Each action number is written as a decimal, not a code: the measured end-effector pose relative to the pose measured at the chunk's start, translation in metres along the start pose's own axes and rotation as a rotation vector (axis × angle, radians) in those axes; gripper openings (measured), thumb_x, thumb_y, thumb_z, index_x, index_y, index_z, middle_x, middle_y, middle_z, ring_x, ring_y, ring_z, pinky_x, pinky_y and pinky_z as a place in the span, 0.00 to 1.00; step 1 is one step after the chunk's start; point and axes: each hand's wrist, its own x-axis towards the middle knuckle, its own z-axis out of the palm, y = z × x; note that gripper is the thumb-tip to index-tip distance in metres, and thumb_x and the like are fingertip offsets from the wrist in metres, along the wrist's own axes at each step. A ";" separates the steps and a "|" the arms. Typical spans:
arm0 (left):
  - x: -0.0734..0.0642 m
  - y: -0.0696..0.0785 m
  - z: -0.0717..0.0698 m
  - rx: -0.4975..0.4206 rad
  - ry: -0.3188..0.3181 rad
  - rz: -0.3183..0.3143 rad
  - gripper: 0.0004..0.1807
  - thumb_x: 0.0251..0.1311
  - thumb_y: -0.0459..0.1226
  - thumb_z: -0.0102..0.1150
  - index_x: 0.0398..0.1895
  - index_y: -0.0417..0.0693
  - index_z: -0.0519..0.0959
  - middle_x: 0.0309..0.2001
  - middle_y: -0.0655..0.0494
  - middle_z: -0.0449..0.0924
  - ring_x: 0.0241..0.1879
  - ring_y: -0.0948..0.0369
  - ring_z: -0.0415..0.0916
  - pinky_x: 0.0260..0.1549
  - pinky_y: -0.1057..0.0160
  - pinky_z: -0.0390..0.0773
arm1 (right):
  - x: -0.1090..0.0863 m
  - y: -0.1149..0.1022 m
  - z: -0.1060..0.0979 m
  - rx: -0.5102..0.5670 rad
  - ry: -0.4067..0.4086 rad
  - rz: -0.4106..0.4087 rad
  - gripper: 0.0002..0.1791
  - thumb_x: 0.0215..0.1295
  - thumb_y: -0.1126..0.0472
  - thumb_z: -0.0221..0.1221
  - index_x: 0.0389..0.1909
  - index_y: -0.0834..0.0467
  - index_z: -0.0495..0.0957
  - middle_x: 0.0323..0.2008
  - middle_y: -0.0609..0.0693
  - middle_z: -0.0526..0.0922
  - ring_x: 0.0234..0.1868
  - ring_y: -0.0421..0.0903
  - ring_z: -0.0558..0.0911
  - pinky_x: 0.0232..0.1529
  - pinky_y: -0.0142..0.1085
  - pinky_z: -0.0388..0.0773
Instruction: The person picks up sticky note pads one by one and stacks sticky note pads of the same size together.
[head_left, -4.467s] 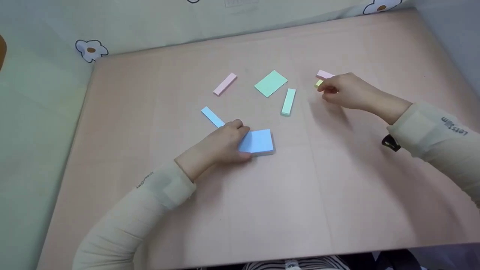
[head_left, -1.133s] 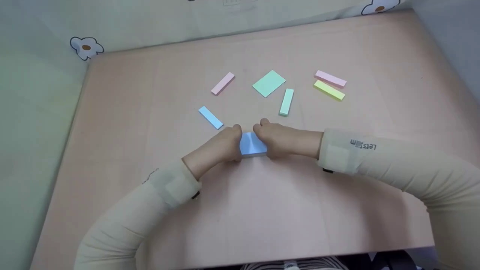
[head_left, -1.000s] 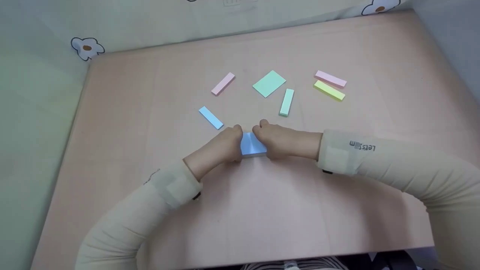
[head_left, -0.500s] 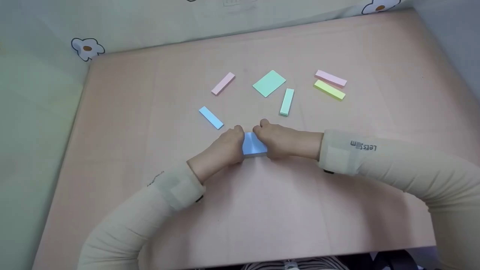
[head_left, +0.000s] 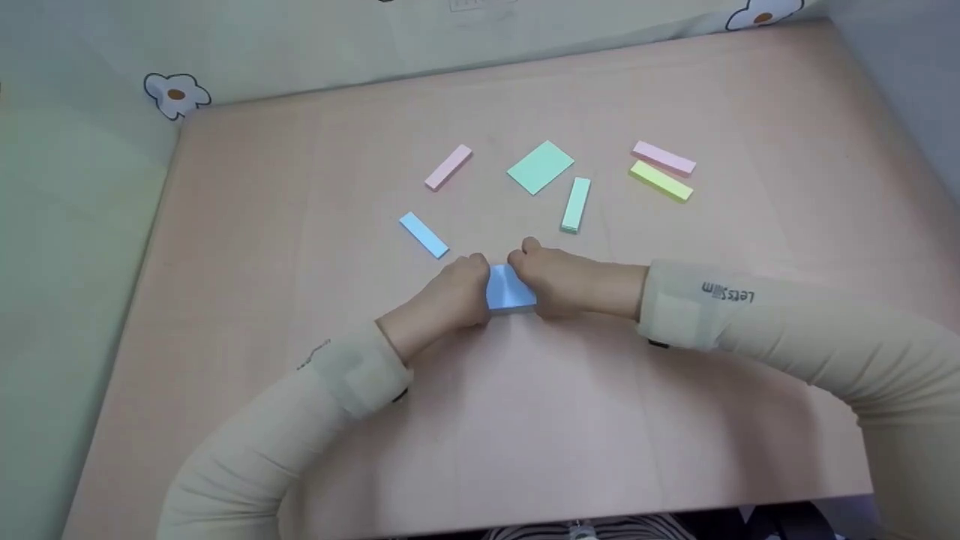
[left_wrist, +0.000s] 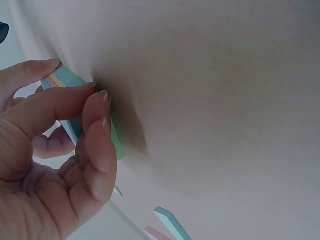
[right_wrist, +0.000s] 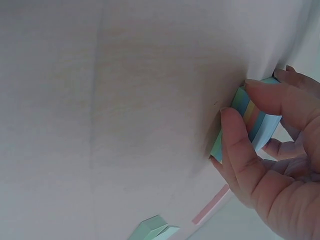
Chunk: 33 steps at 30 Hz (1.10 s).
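Observation:
A thick block of sticky notes (head_left: 511,289) lies near the middle of the table, blue on top. Its side shows blue, pink, yellow and green layers in the right wrist view. My left hand (head_left: 454,296) grips the block's left end, and my right hand (head_left: 559,283) grips the opposite end. In the left wrist view, the left fingers (left_wrist: 65,102) bend along the layered edge. Fingers (right_wrist: 272,97) and thumb of the right hand pinch its near and far sides. Both ends of the block are covered by the hands.
Beyond the hands lie a blue strip pad (head_left: 424,235), a pink strip pad (head_left: 448,167), a green sheet-like pad (head_left: 540,167) and a green strip pad (head_left: 575,205). Farther right, another pink strip pad (head_left: 664,158) lies beside a yellow one (head_left: 661,181). Fabric walls border the table (head_left: 555,420).
My right hand has come from the yellow strip pad to the block's right end, leaving that pad beside the pink one. Over the last second, my left hand has shifted slightly right along the block.

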 end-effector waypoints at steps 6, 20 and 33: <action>0.001 -0.002 -0.002 -0.032 -0.014 -0.006 0.34 0.40 0.28 0.67 0.53 0.28 0.66 0.47 0.35 0.76 0.44 0.47 0.78 0.42 0.54 0.77 | 0.002 0.000 -0.001 -0.022 -0.017 0.001 0.31 0.43 0.72 0.64 0.52 0.71 0.67 0.43 0.61 0.70 0.38 0.50 0.76 0.43 0.40 0.77; 0.010 -0.012 -0.003 -0.073 -0.084 -0.003 0.41 0.36 0.29 0.69 0.59 0.31 0.61 0.51 0.36 0.74 0.44 0.50 0.77 0.40 0.57 0.78 | 0.003 0.002 -0.003 -0.021 -0.019 -0.009 0.30 0.43 0.70 0.65 0.51 0.71 0.69 0.43 0.61 0.71 0.37 0.49 0.75 0.45 0.41 0.76; 0.004 -0.009 -0.002 -0.068 -0.078 -0.012 0.38 0.42 0.30 0.67 0.59 0.35 0.60 0.51 0.37 0.74 0.44 0.49 0.76 0.40 0.56 0.78 | 0.002 -0.005 -0.002 -0.025 -0.031 0.018 0.31 0.44 0.72 0.63 0.53 0.73 0.67 0.43 0.63 0.71 0.35 0.50 0.77 0.40 0.40 0.78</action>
